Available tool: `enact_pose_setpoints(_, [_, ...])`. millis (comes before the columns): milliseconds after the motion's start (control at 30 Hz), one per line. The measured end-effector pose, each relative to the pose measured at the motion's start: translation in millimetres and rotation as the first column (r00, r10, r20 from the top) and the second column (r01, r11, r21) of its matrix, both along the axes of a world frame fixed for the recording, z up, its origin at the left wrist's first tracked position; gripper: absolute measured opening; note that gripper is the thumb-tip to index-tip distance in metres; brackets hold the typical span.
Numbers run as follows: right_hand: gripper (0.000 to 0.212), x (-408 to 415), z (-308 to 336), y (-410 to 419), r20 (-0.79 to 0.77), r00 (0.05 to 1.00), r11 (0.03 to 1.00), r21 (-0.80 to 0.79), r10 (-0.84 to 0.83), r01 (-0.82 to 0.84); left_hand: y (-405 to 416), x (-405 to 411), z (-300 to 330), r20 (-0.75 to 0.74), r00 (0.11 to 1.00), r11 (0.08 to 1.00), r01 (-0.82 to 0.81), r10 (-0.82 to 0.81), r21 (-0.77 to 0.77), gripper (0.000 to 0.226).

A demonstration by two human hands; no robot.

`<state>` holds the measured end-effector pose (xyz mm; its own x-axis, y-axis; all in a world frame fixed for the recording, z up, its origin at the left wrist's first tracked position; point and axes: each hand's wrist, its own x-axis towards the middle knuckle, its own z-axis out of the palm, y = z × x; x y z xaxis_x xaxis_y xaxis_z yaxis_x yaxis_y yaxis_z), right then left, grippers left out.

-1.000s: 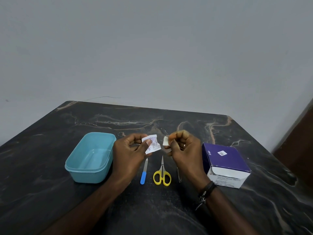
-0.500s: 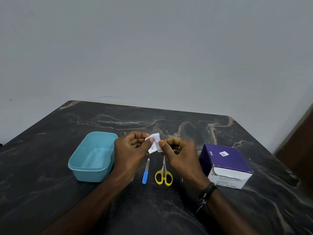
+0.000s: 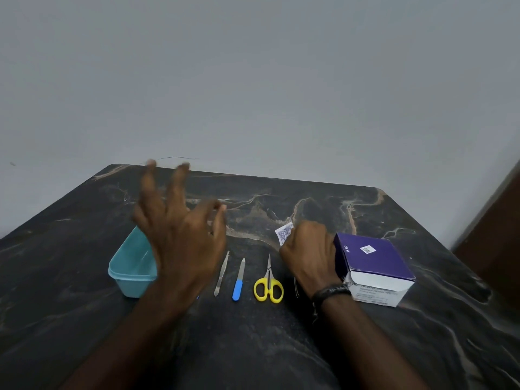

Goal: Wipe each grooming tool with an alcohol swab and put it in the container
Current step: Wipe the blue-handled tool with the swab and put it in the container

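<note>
- The dark marbled tabletop [image 3: 281, 347] carries everything, with a plain grey wall behind it
- The left hand [image 3: 180, 232] is raised above the tabletop, blurred, its fingers spread wide and straight and holding nothing; its forearm runs down to the lower left and covers part of the container
- The right hand [image 3: 309, 254] sits low, just left of the box, back of the hand up, fingers curled and pinching the white printed swab packet [image 3: 284, 233], which sticks out at its upper left; a dark band circles the wrist
- The purple and white box [image 3: 374, 266] stands to the right, touching or nearly touching the right hand
- The teal container [image 3: 129, 268] sits to the left, open-topped, nothing visible inside
- The tools lie in a row between container and box: yellow-handled scissors [image 3: 268, 288], a blue-handled nail file [image 3: 238, 280], and a slim metal tool [image 3: 221, 274], each apart from its neighbour
</note>
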<state>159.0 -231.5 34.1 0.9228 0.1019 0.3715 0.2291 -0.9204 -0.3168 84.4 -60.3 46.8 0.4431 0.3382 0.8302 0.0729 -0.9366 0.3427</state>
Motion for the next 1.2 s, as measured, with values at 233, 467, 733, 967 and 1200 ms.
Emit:
enact_pose_setpoints(233, [0.003,7.8,-7.4,-0.2,0.023,0.997,0.979,-0.192,-0.068,0.071,11.1,0.5,5.6,-0.367,0.911,0.982,-0.17,0.187,0.077,0.017])
enact_pose_setpoints(467, [0.003,2.4,-2.5,-2.6,0.033,0.998,0.984,-0.17,-0.052,0.057,6.4,1.6,0.0,-0.658,0.694,0.942,-0.095,0.293,0.321,0.017])
enact_pose_setpoints(733, [0.026,-3.2,-2.8,0.8,0.329,0.943,0.997,-0.073,0.053,-0.031,1.3,2.3,-6.5,-0.741,0.558,0.867,0.074,0.373,0.492,0.02])
enact_pose_setpoints(967, [0.021,-2.1,-4.4,-7.1,0.241,0.969,0.994,-0.107,0.058,-0.033,-7.0,0.2,-5.0,-0.764,0.538,0.858,0.137,0.355,0.495,0.015])
enact_pose_setpoints(1200, [0.03,-0.9,-4.4,-11.1,0.337,0.937,0.994,0.03,0.091,-0.108,-11.5,-2.0,-3.3,-0.74,0.583,0.889,0.063,0.336,0.454,0.015])
